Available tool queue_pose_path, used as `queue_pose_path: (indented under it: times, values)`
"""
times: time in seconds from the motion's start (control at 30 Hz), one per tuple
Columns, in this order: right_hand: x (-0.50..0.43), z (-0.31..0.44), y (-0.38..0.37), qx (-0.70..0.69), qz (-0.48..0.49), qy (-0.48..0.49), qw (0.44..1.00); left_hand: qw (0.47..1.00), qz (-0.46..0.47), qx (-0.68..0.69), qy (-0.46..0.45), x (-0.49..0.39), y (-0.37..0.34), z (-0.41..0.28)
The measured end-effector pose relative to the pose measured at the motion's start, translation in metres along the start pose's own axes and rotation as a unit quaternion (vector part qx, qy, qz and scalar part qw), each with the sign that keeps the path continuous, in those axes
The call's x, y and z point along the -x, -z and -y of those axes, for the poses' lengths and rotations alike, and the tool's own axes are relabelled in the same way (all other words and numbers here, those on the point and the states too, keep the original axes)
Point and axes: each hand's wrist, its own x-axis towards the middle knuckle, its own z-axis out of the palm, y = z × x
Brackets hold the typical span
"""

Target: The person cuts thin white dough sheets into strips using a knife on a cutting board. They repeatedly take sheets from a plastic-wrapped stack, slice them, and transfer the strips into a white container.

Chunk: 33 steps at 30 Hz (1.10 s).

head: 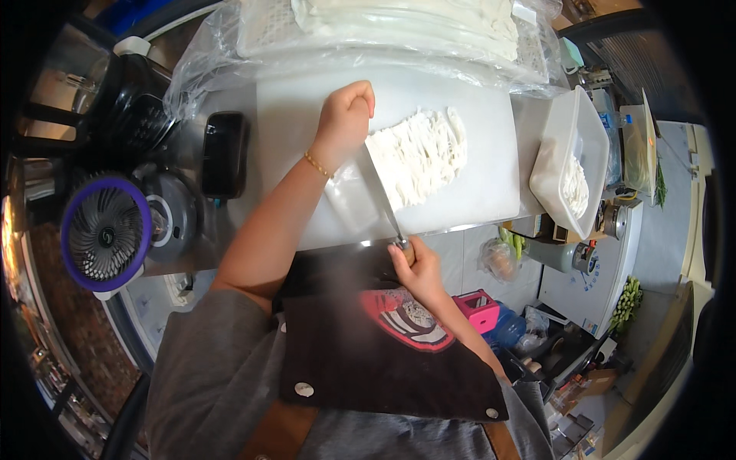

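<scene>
My right hand (420, 270) grips the wooden handle of a broad-bladed knife (384, 187) near the front edge of a white cutting board (489, 198). The blade slants away to the left, along the left side of a pile of cut white noodle strips (422, 155). At the blade's far end is my left hand (348, 118), its fingers curled into a fist; its palm side is hidden, so whether it touches the blade I cannot tell. Behind the board, white dough-like sheets (408, 26) lie under clear plastic film (213, 63).
Right of the board, a white plastic bin (549, 172) holds more white strips (576, 187) and juts past the counter edge. On the left are a black phone-like device (224, 155), a purple-rimmed fan (106, 233) and a black appliance (135, 109). A gas cylinder (555, 254) is at lower right.
</scene>
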Motion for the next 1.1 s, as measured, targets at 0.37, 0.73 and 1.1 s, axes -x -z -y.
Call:
queue_pose_path:
  times: [0.37, 0.73, 1.1]
  values:
    - [-0.015, -0.009, -0.002, 0.089, -0.036, 0.099, 0.990, 0.997, -0.007, 0.004, 0.076, -0.010, 0.014, 0.032]
    - [-0.088, -0.078, 0.124, -0.759, 0.356, -0.229, 0.495, 0.881, -0.101, 0.306, 0.348, 0.092, -0.052, -0.020]
    - [-0.108, -0.088, 0.215, 0.089, -0.170, 0.008, 0.981, 0.900, -0.028, 0.251, 0.357, 0.076, -0.072, -0.016]
